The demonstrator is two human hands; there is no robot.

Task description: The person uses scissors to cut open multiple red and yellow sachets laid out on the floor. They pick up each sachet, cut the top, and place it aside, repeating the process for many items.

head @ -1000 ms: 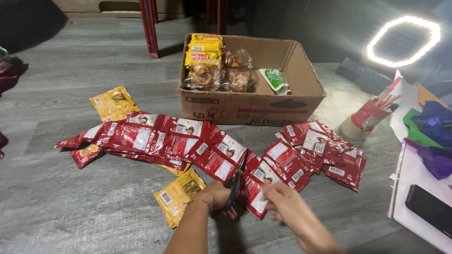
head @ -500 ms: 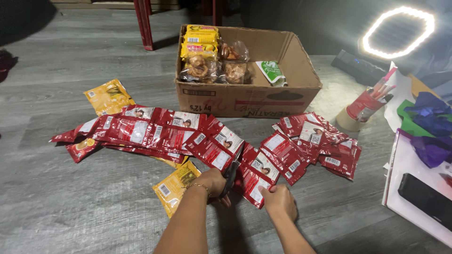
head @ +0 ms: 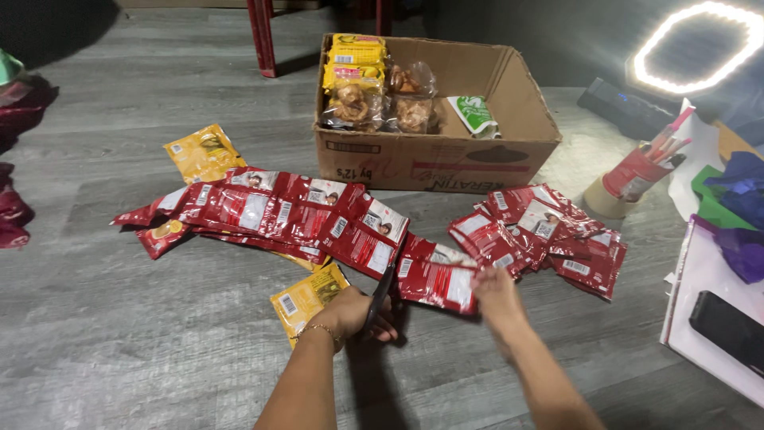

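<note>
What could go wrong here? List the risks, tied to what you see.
1. The scissors in the left hand point at the red sachets that the right hand pins; those fingers lie close to the blades and might get nicked.
2. The sachets overlap, so a cut may catch a neighbouring one.
3. The yellow sachet lies partly under the left hand and could get creased.

A single head-worn camera looks steeply down and forward from close above the grey wooden floor [head: 119, 334], taking in the cardboard box [head: 434, 163] farther off ahead.
</note>
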